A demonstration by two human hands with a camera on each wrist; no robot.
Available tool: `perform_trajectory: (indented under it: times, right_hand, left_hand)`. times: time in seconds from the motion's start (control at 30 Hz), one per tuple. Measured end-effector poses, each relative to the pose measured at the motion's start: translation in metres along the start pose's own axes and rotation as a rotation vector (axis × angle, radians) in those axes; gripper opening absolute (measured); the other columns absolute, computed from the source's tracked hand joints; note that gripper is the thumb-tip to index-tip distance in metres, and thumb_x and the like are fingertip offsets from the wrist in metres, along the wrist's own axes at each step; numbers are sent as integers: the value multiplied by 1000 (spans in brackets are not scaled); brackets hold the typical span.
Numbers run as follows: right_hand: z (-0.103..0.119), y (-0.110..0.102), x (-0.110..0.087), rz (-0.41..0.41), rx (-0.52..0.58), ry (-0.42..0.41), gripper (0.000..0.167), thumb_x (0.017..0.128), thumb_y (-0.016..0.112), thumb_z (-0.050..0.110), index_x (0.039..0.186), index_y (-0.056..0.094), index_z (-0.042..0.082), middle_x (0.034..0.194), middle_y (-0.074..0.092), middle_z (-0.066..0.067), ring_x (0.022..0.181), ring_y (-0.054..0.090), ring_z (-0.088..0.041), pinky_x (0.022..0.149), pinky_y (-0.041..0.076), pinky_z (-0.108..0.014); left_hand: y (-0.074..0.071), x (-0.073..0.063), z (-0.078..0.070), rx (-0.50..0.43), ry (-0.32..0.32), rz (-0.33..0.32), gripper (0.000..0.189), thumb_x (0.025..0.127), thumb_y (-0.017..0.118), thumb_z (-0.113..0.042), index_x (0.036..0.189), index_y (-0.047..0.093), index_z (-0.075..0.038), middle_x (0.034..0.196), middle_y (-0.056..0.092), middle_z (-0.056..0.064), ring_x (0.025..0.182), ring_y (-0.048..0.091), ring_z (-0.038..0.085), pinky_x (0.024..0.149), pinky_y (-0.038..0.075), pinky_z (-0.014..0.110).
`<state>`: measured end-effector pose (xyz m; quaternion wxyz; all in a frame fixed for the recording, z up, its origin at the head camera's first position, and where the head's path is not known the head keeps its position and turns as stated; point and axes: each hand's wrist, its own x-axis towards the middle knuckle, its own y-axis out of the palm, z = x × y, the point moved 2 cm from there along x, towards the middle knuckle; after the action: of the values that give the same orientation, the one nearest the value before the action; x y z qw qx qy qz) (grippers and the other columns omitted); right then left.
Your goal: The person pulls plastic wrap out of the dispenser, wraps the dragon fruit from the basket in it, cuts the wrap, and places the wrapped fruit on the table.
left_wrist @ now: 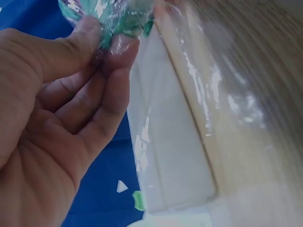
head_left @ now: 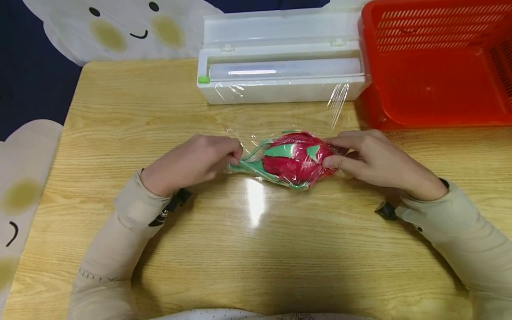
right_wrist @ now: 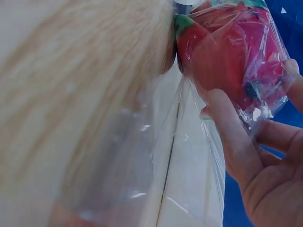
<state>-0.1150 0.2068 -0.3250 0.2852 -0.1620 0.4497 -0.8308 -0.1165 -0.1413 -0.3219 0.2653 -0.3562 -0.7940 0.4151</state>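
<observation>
A red dragon fruit (head_left: 286, 166) with green scales lies sideways between both hands in the head view, wrapped in shiny clear cling film (head_left: 339, 103). My left hand (head_left: 196, 158) pinches its green tapered end, where film is gathered; in the left wrist view the thumb and a finger meet just under the green tips. At the rounded red end, my right hand (head_left: 370, 162) holds the fruit through the film. The right wrist view shows the thumb (right_wrist: 232, 132) against one side and fingertips on the other. Loose film trails below the fruit in that view.
Behind the fruit stands a white cling film dispenser (head_left: 280, 92), lid raised, with a film roll (head_left: 284, 68) inside and a green tab (head_left: 204, 80) at its left corner. A red plastic basket (head_left: 444, 121) adjoins it on the right. All rest on a wooden table (head_left: 256, 258).
</observation>
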Motion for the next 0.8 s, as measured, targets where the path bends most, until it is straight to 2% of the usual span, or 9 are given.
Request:
perform_trajectory:
  times: [0.13,0.27,0.37,0.53,0.63,0.8]
  right_hand:
    - [1,0,0,-4,-13,8,46,90,81,28,131,72,9,79,62,12,70,51,-2,63,42,-21]
    - [2,0,0,-10,-26,19,48,89,82,30,131,71,9,80,62,11,73,50,-3,64,41,-21]
    - [2,1,0,-15,-31,25,47,90,81,30,131,72,9,84,66,9,76,52,-5,66,43,-22]
    - [1,2,0,-27,-27,32,47,91,80,32,131,72,9,100,76,2,80,57,-9,72,48,-24]
    - [2,1,0,-27,-23,37,46,91,79,33,131,72,10,97,75,2,80,57,-9,72,48,-24]
    - [4,1,0,-15,-18,48,43,93,78,31,131,72,12,87,67,8,78,52,-7,68,43,-22]
  left_hand:
    - [0,1,9,-67,-25,-21,6,96,72,-11,94,67,-11,88,69,-5,76,57,6,71,52,26]
    - [-1,2,13,-63,-61,-22,6,93,76,-16,94,73,-10,89,72,-4,77,61,6,72,56,28]
    - [-2,1,10,-17,-60,-12,7,94,75,-16,94,76,-9,89,74,-1,77,65,8,74,58,29]
    - [1,0,3,91,7,-23,6,95,73,-10,93,76,-5,90,76,3,79,70,11,74,61,31]
    - [5,1,-1,164,34,-28,6,93,70,-5,87,72,-6,83,72,3,73,66,10,68,59,30]
    - [9,2,-8,270,47,-22,11,88,66,-2,80,60,-8,73,60,1,63,53,11,59,50,27]
